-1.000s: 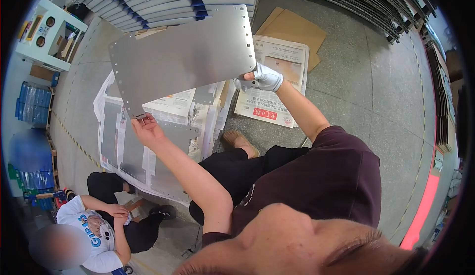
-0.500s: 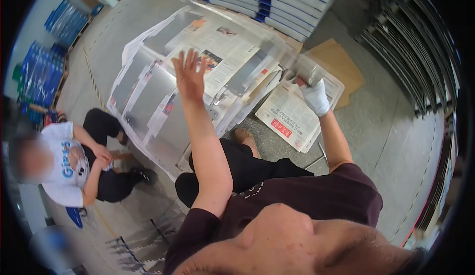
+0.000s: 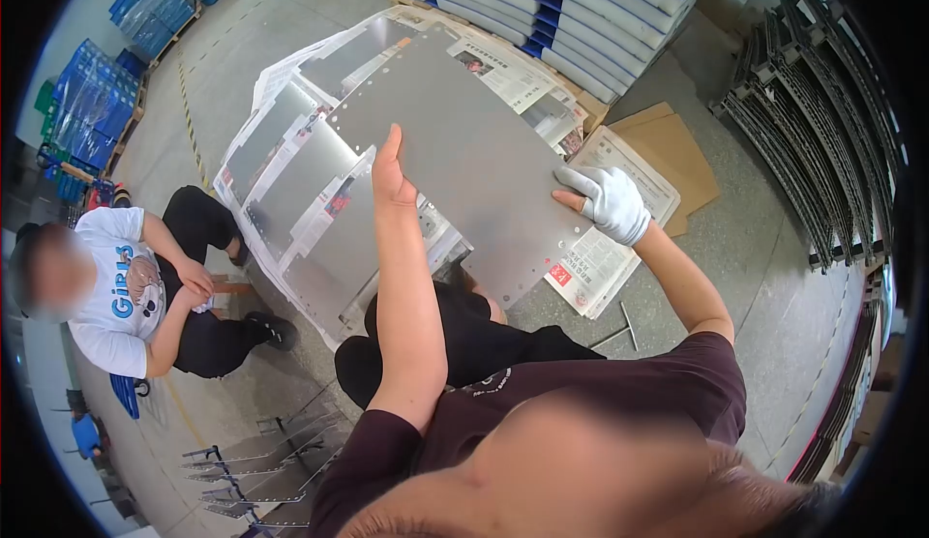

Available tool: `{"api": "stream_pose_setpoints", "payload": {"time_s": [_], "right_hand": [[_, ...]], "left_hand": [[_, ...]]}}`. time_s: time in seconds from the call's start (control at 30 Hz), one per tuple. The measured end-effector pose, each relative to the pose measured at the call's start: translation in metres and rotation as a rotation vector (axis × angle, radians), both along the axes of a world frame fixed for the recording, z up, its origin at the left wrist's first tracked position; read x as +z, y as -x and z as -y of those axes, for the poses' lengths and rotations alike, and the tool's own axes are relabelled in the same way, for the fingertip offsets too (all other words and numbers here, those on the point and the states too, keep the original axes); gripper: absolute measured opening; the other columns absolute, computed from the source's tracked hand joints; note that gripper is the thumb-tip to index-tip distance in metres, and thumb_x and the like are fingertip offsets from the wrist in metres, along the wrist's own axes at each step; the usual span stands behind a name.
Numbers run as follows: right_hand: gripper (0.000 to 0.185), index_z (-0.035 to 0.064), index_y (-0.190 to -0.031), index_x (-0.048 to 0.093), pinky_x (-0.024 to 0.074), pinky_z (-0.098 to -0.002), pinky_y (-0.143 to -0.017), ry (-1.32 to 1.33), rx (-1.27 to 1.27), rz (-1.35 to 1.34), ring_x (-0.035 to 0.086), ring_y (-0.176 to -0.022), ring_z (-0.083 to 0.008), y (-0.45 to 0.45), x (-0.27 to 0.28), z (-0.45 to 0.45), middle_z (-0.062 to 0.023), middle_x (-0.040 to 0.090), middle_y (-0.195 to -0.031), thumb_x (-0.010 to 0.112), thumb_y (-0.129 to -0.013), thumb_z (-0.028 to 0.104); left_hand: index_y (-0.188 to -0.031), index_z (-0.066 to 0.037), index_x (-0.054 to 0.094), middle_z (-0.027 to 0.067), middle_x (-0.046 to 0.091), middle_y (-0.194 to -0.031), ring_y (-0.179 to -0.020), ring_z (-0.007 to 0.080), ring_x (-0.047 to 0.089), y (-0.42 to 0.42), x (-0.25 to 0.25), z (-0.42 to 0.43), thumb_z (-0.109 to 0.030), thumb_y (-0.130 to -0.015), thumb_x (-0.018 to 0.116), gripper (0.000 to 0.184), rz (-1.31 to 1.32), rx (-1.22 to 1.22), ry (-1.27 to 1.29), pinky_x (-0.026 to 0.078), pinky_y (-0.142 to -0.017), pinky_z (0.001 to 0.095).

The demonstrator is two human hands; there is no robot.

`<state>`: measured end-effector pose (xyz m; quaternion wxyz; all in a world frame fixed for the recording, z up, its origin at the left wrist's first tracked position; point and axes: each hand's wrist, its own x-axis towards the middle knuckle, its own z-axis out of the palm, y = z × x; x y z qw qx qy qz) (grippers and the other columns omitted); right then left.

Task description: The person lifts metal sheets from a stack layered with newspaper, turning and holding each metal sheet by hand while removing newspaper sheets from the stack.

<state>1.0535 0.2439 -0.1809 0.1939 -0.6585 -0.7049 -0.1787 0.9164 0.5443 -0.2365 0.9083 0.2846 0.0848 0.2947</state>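
Observation:
A large flat grey metal sheet (image 3: 464,122) with small holes along its edges lies between my hands, above newspaper and other sheets. My bare left hand (image 3: 392,175) is at its left edge, thumb along the top; the other fingers are hidden beneath. At the right edge, my right hand (image 3: 614,207) wears a white glove with a bare fingertip showing and pinches the sheet. More metal sheets (image 3: 290,185) lie on the left, with strips of newspaper between them. Below the right hand is a folded newspaper stack (image 3: 590,277).
A seated person (image 3: 131,286) is at the left. White stacked panels (image 3: 590,15) stand behind, and dark racks (image 3: 794,122) at the right. Cardboard (image 3: 668,156) and a T-shaped metal tool (image 3: 627,325) lie on the floor. A wire rack (image 3: 252,475) stands at the lower left.
The grey sheet now spans both hands over the newspaper. My left hand, spread before, has come down to its edge; my right hand has moved slightly lower.

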Motion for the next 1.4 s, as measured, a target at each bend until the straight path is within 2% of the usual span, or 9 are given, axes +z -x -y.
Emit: {"api": "stream_pose_setpoints", "payload": {"time_s": [0.07, 0.2, 0.3, 0.73, 0.83, 0.93, 1.03, 1.27, 1.4], "right_hand": [[0.028, 0.0011, -0.101, 0.059, 0.0482, -0.0355, -0.053, 0.006, -0.151, -0.199, 0.059, -0.062, -0.0289, 0.000, 0.003, -0.005, -0.0130, 0.062, -0.086, 0.062, -0.082, 0.022], [0.033, -0.0012, -0.099, 0.058, 0.0478, -0.0368, -0.055, -0.099, -0.171, -0.038, 0.058, -0.064, -0.0322, -0.004, -0.009, -0.008, -0.0160, 0.060, -0.079, 0.062, -0.082, 0.027], [0.033, -0.0011, -0.099, 0.058, 0.0456, -0.0384, -0.059, -0.001, -0.237, -0.305, 0.057, -0.065, -0.0333, 0.007, -0.004, -0.009, -0.0163, 0.058, -0.074, 0.060, -0.084, 0.028], [0.028, 0.0034, -0.098, 0.061, 0.0420, -0.0369, -0.049, 0.001, -0.219, 0.029, 0.054, -0.053, -0.0266, 0.016, -0.008, 0.007, -0.0099, 0.059, -0.072, 0.062, -0.082, 0.027], [0.035, 0.0057, -0.109, 0.058, 0.0419, -0.0376, -0.051, 0.026, -0.197, -0.029, 0.054, -0.057, -0.0268, 0.020, -0.007, 0.007, -0.0106, 0.061, -0.085, 0.064, -0.079, 0.021], [0.055, 0.0072, -0.122, 0.049, 0.0403, -0.0381, -0.057, 0.163, -0.212, 0.004, 0.051, -0.067, -0.0289, 0.023, -0.021, 0.011, -0.0096, 0.054, -0.081, 0.066, -0.071, 0.017], [0.077, 0.0127, -0.134, 0.036, 0.0414, -0.0385, -0.063, 0.366, -0.198, -0.127, 0.051, -0.070, -0.0300, 0.024, -0.040, 0.010, -0.0114, 0.051, -0.077, 0.071, -0.066, 0.023], [0.079, 0.0138, -0.135, 0.034, 0.0470, -0.0406, -0.068, 0.601, -0.152, -0.433, 0.058, -0.076, -0.0352, 0.023, -0.055, 0.001, -0.0172, 0.058, -0.084, 0.068, -0.064, 0.018], [0.076, 0.0129, -0.133, 0.038, 0.0504, -0.0389, -0.068, 0.577, -0.163, -0.587, 0.062, -0.078, -0.0356, 0.033, -0.046, -0.013, -0.0190, 0.063, -0.091, 0.065, -0.062, 0.013]], "left_hand": [[-0.119, 0.004, 0.048, 0.0133, 0.056, -0.116, -0.105, 0.0251, 0.056, 0.004, 0.001, 0.004, -0.023, -0.095, 0.046, 0.036, 0.048, -0.004, 0.025, 0.048, -0.088, 0.0368], [-0.122, 0.001, 0.047, 0.0121, 0.054, -0.120, -0.109, 0.0252, 0.054, 0.009, -0.004, 0.002, -0.024, -0.094, 0.048, 0.038, 0.105, 0.023, 0.011, 0.044, -0.092, 0.0379], [-0.126, -0.002, 0.046, 0.0104, 0.052, -0.125, -0.114, 0.0246, 0.050, 0.014, -0.008, 0.000, -0.025, -0.094, 0.049, 0.040, 0.076, 0.059, -0.025, 0.041, -0.097, 0.0383], [-0.124, -0.004, 0.049, 0.0094, 0.053, -0.124, -0.113, 0.0252, 0.051, 0.008, -0.026, -0.002, -0.025, -0.089, 0.057, 0.041, 0.166, 0.043, 0.049, 0.042, -0.096, 0.0403], [-0.122, -0.003, 0.049, 0.0104, 0.054, -0.122, -0.111, 0.0257, 0.053, 0.007, -0.026, -0.003, -0.025, -0.090, 0.055, 0.040, 0.157, 0.048, 0.060, 0.043, -0.095, 0.0405], [-0.123, -0.001, 0.048, 0.0118, 0.055, -0.121, -0.109, 0.0261, 0.054, -0.001, -0.034, -0.011, -0.022, -0.091, 0.054, 0.039, 0.084, -0.050, 0.097, 0.045, -0.092, 0.0398], [-0.122, 0.001, 0.047, 0.0133, 0.055, -0.119, -0.107, 0.0269, 0.055, -0.008, -0.058, -0.014, -0.020, -0.092, 0.051, 0.037, 0.028, -0.191, 0.171, 0.047, -0.089, 0.0397], [-0.122, 0.003, 0.046, 0.0158, 0.055, -0.118, -0.107, 0.0296, 0.055, -0.015, -0.079, -0.013, -0.023, -0.095, 0.045, 0.037, -0.276, -0.092, 0.226, 0.048, -0.088, 0.0428], [-0.123, 0.002, 0.046, 0.0162, 0.055, -0.118, -0.106, 0.0295, 0.055, -0.009, -0.072, -0.021, -0.031, -0.097, 0.036, 0.043, -0.085, -0.137, 0.318, 0.048, -0.087, 0.0422]]}}
